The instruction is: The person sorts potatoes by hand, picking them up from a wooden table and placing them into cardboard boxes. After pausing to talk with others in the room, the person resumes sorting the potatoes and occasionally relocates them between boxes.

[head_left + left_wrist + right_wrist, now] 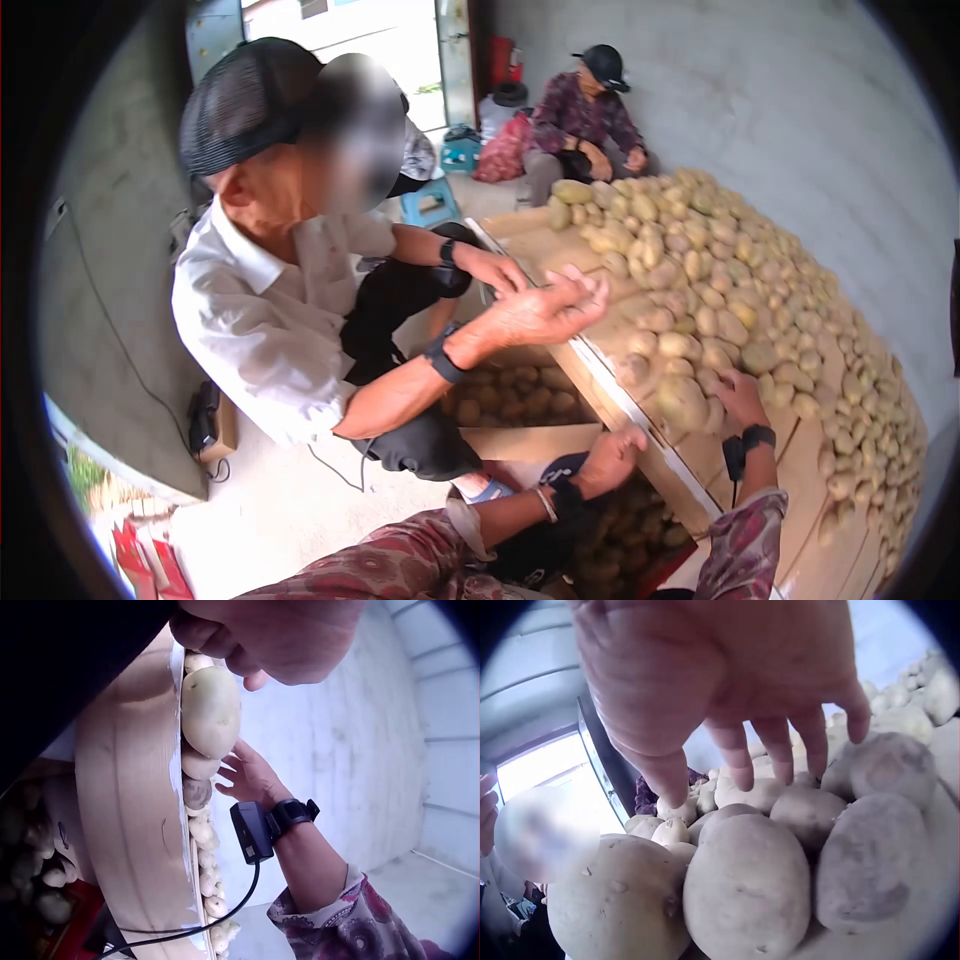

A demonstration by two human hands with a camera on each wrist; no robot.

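My right hand (742,400) reaches over the front of a heap of potatoes (720,300) on a wooden board. Its fingers are spread and point down in the right wrist view, close over several potatoes (746,885). Beside that hand lies a large pale potato (683,402), near the board's edge. My left hand (610,462) hovers by the white-trimmed edge (640,415), its fingers loosely curled and nothing seen in them. In the left wrist view the same big potato (211,712) sits on the edge below the left hand's curled fingers.
Across the edge crouches a person in a white shirt (260,330), hands (555,305) raised over the board. Another person (590,120) sits behind the heap. Below the board are potatoes in a box (515,400) and more potatoes (625,535) nearer me. A blue stool (430,203) stands behind.
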